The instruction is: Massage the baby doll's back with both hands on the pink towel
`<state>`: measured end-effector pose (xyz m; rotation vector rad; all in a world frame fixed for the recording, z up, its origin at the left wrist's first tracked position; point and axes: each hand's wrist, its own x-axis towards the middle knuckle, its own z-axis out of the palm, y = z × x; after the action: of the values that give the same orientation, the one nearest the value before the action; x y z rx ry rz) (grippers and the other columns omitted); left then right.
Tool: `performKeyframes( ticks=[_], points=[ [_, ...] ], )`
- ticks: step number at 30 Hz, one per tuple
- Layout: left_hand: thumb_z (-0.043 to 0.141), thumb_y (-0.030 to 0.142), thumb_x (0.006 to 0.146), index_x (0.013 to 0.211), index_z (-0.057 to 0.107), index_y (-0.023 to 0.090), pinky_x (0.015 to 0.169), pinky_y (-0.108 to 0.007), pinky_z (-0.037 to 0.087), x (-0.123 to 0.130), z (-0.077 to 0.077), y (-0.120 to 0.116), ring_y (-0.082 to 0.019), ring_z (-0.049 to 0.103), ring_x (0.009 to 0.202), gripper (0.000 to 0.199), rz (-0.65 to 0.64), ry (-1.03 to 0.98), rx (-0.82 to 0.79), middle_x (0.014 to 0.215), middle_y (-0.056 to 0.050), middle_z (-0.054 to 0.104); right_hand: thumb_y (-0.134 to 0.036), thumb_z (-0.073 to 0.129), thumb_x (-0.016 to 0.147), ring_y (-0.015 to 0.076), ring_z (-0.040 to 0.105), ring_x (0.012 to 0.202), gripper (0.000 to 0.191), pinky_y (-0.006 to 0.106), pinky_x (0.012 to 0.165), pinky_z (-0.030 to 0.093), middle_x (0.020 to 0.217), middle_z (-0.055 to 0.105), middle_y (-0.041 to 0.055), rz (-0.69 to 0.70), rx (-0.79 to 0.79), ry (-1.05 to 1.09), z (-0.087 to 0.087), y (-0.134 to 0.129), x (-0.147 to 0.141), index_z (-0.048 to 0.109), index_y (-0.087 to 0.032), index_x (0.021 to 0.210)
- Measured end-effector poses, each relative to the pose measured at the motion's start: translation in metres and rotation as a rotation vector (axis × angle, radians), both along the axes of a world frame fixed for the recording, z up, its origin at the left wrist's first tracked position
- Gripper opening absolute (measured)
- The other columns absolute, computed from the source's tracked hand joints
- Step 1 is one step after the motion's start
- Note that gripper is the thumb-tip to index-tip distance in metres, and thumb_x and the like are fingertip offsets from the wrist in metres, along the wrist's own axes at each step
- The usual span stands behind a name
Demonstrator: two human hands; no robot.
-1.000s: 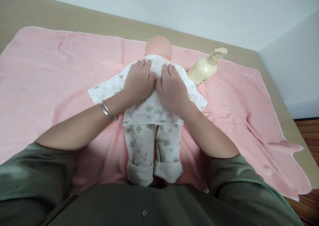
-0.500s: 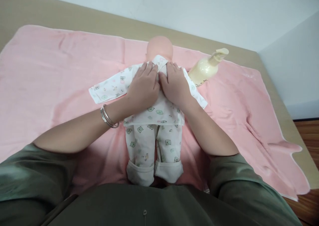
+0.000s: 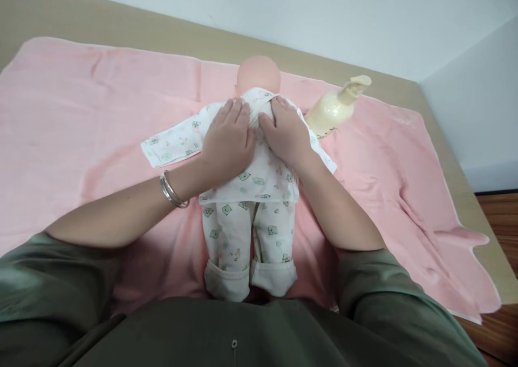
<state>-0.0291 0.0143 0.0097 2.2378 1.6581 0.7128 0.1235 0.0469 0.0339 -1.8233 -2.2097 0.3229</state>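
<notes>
The left hand [image 3: 227, 143] and right hand [image 3: 289, 134] lie flat, grasping nothing, on the doll [image 3: 259, 74]. A towel [image 3: 76, 108] lies under the doll, a bottle [image 3: 331, 113] beside its shoulder.

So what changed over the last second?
Right hand shifted slightly toward the doll's head and outward, widening the gap between the thumbs. The patterned shirt gained a diagonal fold near the collar. No grasp or release visible. Left hand roughly in place; printed trousers, pump bottle, pink blanket unchanged.

Beige table [image 3: 121, 27] | on it: 1 pink blanket [image 3: 97, 102], spread out, creased
</notes>
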Motion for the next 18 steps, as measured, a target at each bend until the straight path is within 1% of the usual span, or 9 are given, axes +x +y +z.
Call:
performKeyframes(
  ticks=[2,4,8,10,12,14,16,17,18],
  points=[
    [0.031,0.035,0.101,0.159,0.039,0.001,0.140,-0.054,0.020,0.001,0.001,-0.005,-0.034,0.028,0.165,0.068,-0.026,-0.013,-0.001,0.172,-0.020,0.036,-0.033,0.035,0.106,0.0311,0.033,0.163,0.064,0.052,0.139,0.025,0.171,0.039,0.0193,0.000,0.012,0.002,-0.002,0.001,0.001,0.040,0.001,0.160],
    [0.033,0.035,0.100,0.159,0.041,0.003,0.140,-0.055,0.020,0.000,0.003,-0.001,-0.033,0.027,0.165,0.068,-0.030,-0.038,-0.035,0.173,-0.018,0.036,-0.033,0.033,0.106,0.0329,0.036,0.162,0.063,0.054,0.138,0.026,0.168,0.043,0.0208,-0.001,0.045,0.000,-0.004,-0.005,0.000,0.042,0.002,0.158],
    [0.038,0.040,0.095,0.161,0.042,0.010,0.142,-0.050,0.019,-0.010,0.001,0.024,-0.030,0.029,0.165,0.073,-0.005,-0.085,-0.123,0.173,-0.008,0.039,-0.036,0.033,0.107,0.0366,0.039,0.159,0.062,0.059,0.133,0.035,0.164,0.049,0.0214,-0.001,0.105,-0.007,-0.003,-0.031,-0.009,0.045,-0.001,0.157],
    [0.036,0.043,0.094,0.158,0.048,0.014,0.141,-0.048,0.023,-0.014,-0.002,0.036,-0.028,0.034,0.162,0.071,-0.008,-0.117,-0.117,0.170,-0.004,0.045,-0.035,0.035,0.107,0.0385,0.040,0.159,0.063,0.060,0.133,0.035,0.164,0.048,0.0242,-0.001,0.116,-0.045,0.001,-0.043,-0.015,0.044,0.002,0.157],
    [0.033,0.047,0.094,0.154,0.052,0.017,0.140,-0.048,0.028,-0.016,-0.006,0.042,-0.028,0.040,0.159,0.070,-0.012,-0.139,-0.096,0.166,-0.003,0.050,-0.033,0.035,0.107,0.0392,0.040,0.159,0.064,0.058,0.134,0.033,0.164,0.046,0.0264,0.004,0.105,-0.087,0.005,-0.052,-0.020,0.043,0.006,0.157],
    [0.031,0.050,0.094,0.156,0.049,0.013,0.140,-0.048,0.027,-0.016,-0.010,0.043,-0.028,0.040,0.158,0.075,0.010,-0.127,-0.082,0.167,-0.004,0.049,-0.029,0.036,0.106,0.0379,0.039,0.160,0.063,0.057,0.136,0.031,0.165,0.045,0.0262,0.008,0.077,-0.102,0.008,-0.053,-0.022,0.042,0.006,0.157],
    [0.030,0.051,0.095,0.157,0.046,0.009,0.139,-0.047,0.026,-0.016,-0.015,0.041,-0.028,0.041,0.158,0.077,0.031,-0.121,-0.055,0.168,-0.008,0.048,-0.027,0.037,0.104,0.0355,0.035,0.162,0.063,0.055,0.137,0.031,0.168,0.042,0.0232,0.011,0.053,-0.073,0.007,-0.046,-0.021,0.040,0.003,0.159],
    [0.030,0.053,0.096,0.156,0.047,0.012,0.139,-0.048,0.027,-0.016,-0.018,0.041,-0.027,0.041,0.157,0.075,0.029,-0.149,-0.035,0.167,-0.007,0.049,-0.026,0.038,0.103,0.0344,0.032,0.164,0.063,0.055,0.137,0.030,0.170,0.039,0.0209,0.011,0.047,-0.044,0.005,-0.040,-0.019,0.039,0.001,0.161],
    [0.030,0.057,0.098,0.154,0.050,0.017,0.139,-0.049,0.027,-0.017,-0.021,0.040,-0.027,0.041,0.158,0.072,0.018,-0.194,-0.015,0.165,-0.004,0.051,-0.026,0.038,0.102,0.0335,0.029,0.165,0.064,0.055,0.138,0.029,0.172,0.037,0.0186,0.010,0.043,-0.009,0.002,-0.032,-0.017,0.038,-0.002,0.162]
  ],
)
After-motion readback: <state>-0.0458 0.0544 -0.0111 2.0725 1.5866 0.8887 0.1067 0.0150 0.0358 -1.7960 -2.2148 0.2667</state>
